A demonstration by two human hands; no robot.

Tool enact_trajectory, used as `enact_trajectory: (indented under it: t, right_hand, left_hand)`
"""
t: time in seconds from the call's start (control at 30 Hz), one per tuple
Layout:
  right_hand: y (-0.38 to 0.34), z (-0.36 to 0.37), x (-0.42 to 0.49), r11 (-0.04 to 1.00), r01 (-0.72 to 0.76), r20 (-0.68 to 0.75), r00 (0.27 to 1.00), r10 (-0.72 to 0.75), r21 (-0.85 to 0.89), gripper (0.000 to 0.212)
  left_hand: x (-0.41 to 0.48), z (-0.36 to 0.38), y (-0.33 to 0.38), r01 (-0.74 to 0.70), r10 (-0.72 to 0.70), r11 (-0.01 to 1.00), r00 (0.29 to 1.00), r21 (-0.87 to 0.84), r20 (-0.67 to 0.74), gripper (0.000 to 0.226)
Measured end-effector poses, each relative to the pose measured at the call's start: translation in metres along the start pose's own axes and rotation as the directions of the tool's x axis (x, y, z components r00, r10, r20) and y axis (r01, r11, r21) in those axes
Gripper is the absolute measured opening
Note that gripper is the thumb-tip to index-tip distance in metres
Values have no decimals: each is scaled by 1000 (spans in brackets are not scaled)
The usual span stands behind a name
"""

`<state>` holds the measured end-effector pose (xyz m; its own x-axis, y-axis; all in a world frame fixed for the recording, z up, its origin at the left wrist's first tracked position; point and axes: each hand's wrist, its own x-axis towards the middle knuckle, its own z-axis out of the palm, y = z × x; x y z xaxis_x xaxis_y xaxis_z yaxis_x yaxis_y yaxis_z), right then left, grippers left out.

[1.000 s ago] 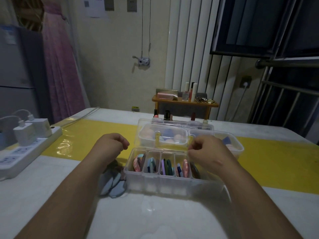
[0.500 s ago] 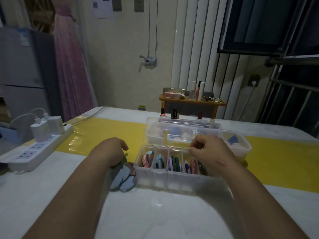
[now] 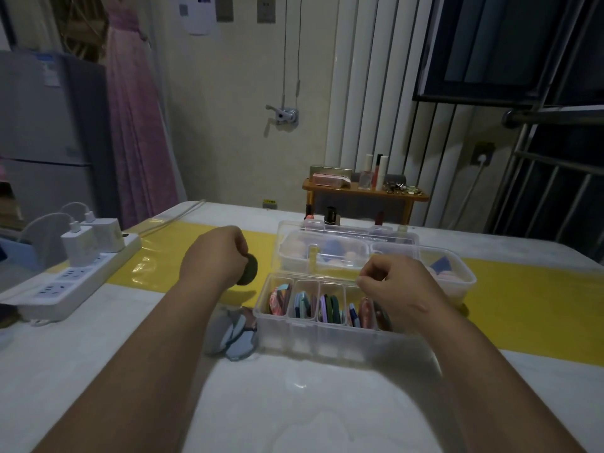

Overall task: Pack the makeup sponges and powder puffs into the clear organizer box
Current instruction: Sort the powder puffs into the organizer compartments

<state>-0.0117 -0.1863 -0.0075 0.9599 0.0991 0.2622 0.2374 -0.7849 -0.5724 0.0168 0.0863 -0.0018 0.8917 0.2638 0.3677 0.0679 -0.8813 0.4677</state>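
Note:
The clear organizer box [image 3: 313,335] stands on the table, its front row of compartments holding several flat puffs on edge. Behind it sit clear trays [image 3: 323,253] with round sponges. My left hand [image 3: 212,256] holds a dark round powder puff [image 3: 249,269] in the air, left of the box. My right hand [image 3: 392,289] hovers over the box's right compartments with fingers curled, thumb and forefinger pinched together; whether they hold anything is hidden. A few grey-blue puffs [image 3: 233,335] lie on the table against the box's left wall.
A white power strip [image 3: 70,282] with two chargers lies at the left table edge. A yellow strip [image 3: 523,308] runs across the table. A small wooden shelf [image 3: 366,191] with cosmetics stands behind the table. A fridge and a pink dress are at far left.
My left hand has risen from the loose puffs beside the box, now holding a dark round puff. My right hand stays over the right compartments.

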Motion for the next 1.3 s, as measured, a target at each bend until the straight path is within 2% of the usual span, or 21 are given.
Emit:
enact_trajectory:
  t: [0.17, 0.27, 0.4, 0.6, 0.73, 0.83, 0.93, 1.17, 1.3]
  right_hand:
    - [2, -2, -1, 999, 8, -9, 1000, -7, 44, 10]
    - [2, 0, -1, 998, 16, -8, 1000, -16, 64, 9]
    - [2, 2, -1, 994, 26, 1, 1000, -26, 105, 8]
    - [-7, 2, -2, 985, 77, 24, 996, -82, 156, 11]
    - [-11, 0, -5, 964, 109, 70, 989, -129, 243, 17]
    - [-15, 1, -8, 944, 137, 86, 982, -169, 299, 23]
    - [-18, 0, -8, 945, 163, 69, 979, -189, 282, 24]
    - [-20, -4, -10, 931, 150, 1, 987, -159, 334, 13]
    - [-16, -18, -9, 919, 127, -94, 991, -98, 372, 14]
  left_hand:
    - [-6, 4, 10, -135, 71, 935, 977, -327, -199, 21]
    - [-14, 14, 11, -203, 119, 865, 971, -458, -206, 23]
    - [-26, 23, 19, -112, 33, 761, 990, -639, -135, 25]
    - [-34, 20, 32, -152, 127, 687, 988, -710, -89, 37]
    - [-39, 21, 39, -175, 201, 649, 978, -740, -55, 33]
    - [-41, 19, 41, -171, 244, 650, 970, -741, -10, 29]
    - [-42, 17, 41, -163, 268, 657, 963, -736, 25, 24]
    - [-48, 15, 43, -200, 346, 673, 936, -712, 65, 23]
    - [-41, 20, 38, -139, 246, 696, 968, -704, 52, 26]
